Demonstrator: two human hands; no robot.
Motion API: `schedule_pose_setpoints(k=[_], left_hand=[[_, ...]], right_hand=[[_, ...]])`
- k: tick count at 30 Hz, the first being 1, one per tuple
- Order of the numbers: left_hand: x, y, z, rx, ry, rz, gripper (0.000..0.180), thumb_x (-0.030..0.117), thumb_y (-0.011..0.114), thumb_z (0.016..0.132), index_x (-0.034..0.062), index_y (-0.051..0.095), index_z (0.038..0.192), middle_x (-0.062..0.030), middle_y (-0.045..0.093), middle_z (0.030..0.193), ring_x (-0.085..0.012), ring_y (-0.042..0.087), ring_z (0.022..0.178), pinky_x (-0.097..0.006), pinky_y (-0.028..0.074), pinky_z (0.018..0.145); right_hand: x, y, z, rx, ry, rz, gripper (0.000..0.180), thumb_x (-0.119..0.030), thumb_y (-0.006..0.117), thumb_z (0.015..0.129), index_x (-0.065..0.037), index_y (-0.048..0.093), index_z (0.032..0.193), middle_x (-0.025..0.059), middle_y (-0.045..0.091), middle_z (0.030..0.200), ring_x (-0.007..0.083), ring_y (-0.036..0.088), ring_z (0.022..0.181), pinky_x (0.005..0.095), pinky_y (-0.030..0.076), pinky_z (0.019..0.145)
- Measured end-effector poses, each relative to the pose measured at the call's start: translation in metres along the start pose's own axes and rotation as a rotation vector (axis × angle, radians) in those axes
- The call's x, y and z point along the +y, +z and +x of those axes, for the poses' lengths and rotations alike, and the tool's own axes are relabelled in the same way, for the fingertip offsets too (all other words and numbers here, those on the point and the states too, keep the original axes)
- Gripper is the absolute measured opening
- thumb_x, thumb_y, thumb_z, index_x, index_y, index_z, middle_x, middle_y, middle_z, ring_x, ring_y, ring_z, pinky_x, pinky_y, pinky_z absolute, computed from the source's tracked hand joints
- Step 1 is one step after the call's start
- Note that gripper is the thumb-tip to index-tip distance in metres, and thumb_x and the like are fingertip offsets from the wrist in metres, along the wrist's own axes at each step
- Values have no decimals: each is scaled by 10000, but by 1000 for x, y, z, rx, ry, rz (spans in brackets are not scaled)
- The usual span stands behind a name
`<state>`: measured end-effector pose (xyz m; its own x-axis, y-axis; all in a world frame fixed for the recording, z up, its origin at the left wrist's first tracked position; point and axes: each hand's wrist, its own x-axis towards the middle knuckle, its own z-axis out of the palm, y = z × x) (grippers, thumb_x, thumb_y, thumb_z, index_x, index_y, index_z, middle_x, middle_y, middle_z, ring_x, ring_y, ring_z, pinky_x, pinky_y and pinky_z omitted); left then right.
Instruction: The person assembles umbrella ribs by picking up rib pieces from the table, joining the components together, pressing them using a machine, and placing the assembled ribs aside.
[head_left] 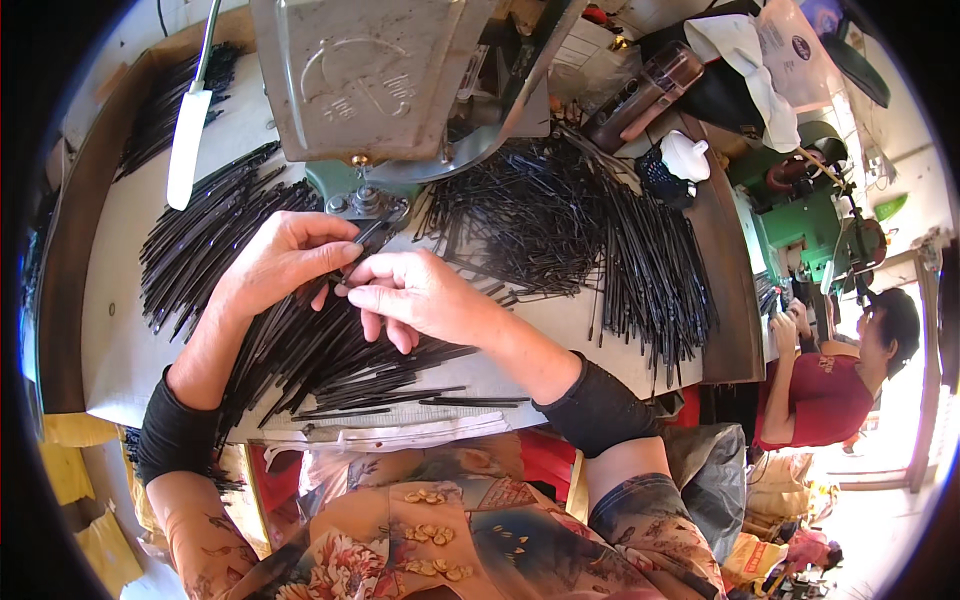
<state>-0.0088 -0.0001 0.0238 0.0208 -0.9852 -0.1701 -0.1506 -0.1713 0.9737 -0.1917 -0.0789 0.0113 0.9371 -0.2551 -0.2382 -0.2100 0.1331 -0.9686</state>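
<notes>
My left hand (285,258) pinches a thin black rod (368,236) between thumb and fingers, right in front of the green base of a grey press machine (370,75). My right hand (420,295) meets it from the right, its fingertips closed on the same rod. Both hands hover over a heap of black rods (320,355) on the white worktable (115,340). Where the rod's far end goes under the machine is hidden.
More black rods lie in piles at the left (200,225) and right (620,240) of the machine. A white handle (187,145) hangs at the left. A dark bottle (640,95) and white cloth (745,60) sit behind. A person in red (835,385) works at a green machine (800,225).
</notes>
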Motion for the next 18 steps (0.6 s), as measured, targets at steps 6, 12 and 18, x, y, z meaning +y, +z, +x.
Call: schedule_pose_setpoints(k=[6, 12, 18], left_hand=[[-6, -6, 4, -33, -47, 9, 276, 113, 650, 805, -97, 582, 971, -65, 610, 692, -77, 539, 486, -200, 417, 423], [9, -2, -1, -52, -69, 94, 250, 100, 661, 786, -89, 588, 934, -57, 603, 659, -83, 550, 485, -200, 408, 416], [2, -4, 1, -58, -103, -20, 183, 68, 660, 776, -60, 599, 892, -67, 602, 664, -94, 548, 493, -201, 425, 419]], right_hand=[[2, -10, 1, 64, -22, -34, 226, -158, 545, 884, 34, 564, 1003, 66, 600, 662, 73, 517, 432, 184, 391, 385], [0, -14, -1, 106, -9, -17, 236, -175, 584, 859, 27, 563, 979, 48, 581, 647, 73, 510, 443, 187, 404, 406], [3, -29, -2, 163, -25, 259, 294, -173, 586, 846, 10, 523, 1066, 101, 622, 795, 151, 627, 656, 245, 527, 561]])
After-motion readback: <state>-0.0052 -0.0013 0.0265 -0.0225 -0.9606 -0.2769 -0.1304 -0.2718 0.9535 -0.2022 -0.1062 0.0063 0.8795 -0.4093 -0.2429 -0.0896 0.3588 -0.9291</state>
